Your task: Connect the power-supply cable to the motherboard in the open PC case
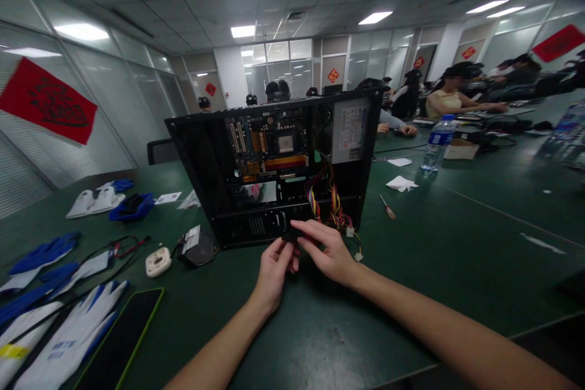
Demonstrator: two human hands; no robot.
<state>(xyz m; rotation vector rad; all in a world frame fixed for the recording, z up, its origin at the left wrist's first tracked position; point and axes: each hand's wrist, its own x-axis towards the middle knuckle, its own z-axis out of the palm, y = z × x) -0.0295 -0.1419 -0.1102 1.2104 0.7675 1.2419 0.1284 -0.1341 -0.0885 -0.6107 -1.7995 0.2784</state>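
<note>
Fingers and thumb of my left hand (273, 271) close on a small black part (291, 235), whose kind I cannot make out. My right hand (333, 253) pinches the same part from the other side, its fingers partly covering it. Both hands are just in front of an open black computer case (287, 206) standing on the table. Inside it are a motherboard (249, 140) and, at upper right, a power supply (351, 131). From the power supply hangs a bundle of coloured cables (336, 204), with white connectors (358, 257) near my right wrist.
Left of the case are a black-and-silver block (196, 247), a white round device (158, 262), a phone (121, 341), gloves (68, 341) and a blue tray (131, 207). On the right lie a screwdriver (387, 207), tissue (402, 184) and a water bottle (437, 143). Other people sit beyond.
</note>
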